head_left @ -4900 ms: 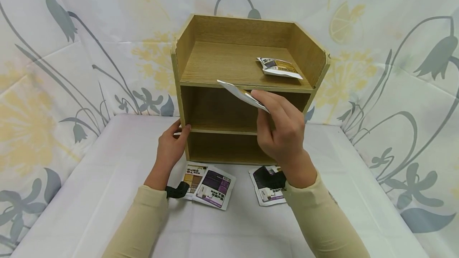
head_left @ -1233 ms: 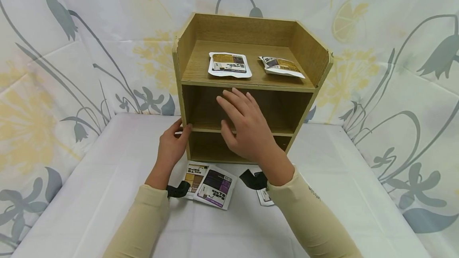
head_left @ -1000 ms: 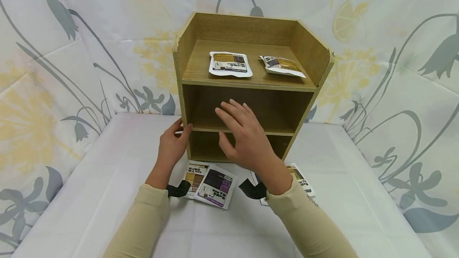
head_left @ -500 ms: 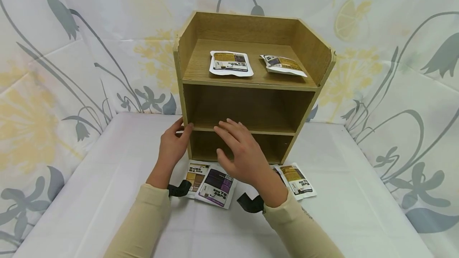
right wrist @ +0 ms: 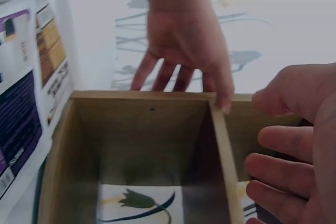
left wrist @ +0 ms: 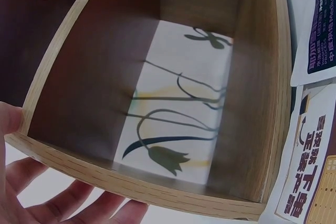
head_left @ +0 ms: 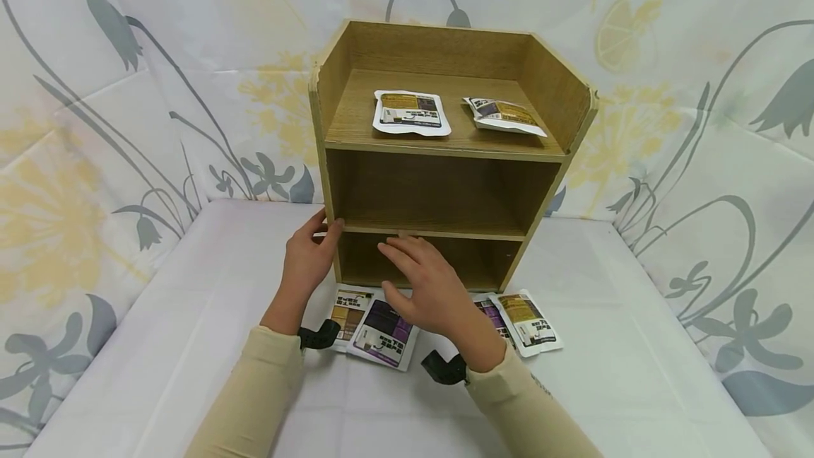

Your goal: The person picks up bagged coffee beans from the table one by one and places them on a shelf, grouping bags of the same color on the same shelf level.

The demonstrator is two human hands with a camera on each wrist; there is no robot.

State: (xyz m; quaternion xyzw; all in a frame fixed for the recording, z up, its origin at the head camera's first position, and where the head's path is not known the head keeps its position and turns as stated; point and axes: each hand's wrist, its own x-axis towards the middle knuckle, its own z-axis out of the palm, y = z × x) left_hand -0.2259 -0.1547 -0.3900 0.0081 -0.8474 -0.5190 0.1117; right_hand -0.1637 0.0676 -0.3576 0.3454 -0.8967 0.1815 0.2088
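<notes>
A wooden shelf unit (head_left: 439, 51) stands in front of me. My left hand (head_left: 307, 256) grips its left side panel, thumb on the front edge and fingers round the outside, as the left wrist view also shows. My right hand (head_left: 429, 288) hovers before the lowest compartment with fingers spread loosely and holding nothing. On the top board lie two printed pouches, a flat one (head_left: 411, 113) at left and a puffier one (head_left: 506, 117) at right. Below my right hand, a purple pouch (head_left: 386, 334) overlaps a brown one (head_left: 346, 313) on the table.
Right of my right wrist, a brown-and-white pouch (head_left: 529, 324) overlaps another purple pouch (head_left: 496, 316), partly hidden by the wrist. White cloth covers the table (head_left: 629, 345). A flower-patterned cloth (head_left: 191, 55) hangs behind and at both sides.
The pouch my right hand pinched earlier now lies on the top board's left part. That hand, empty, has come down from the middle compartment to the lowest. My left hand stays put.
</notes>
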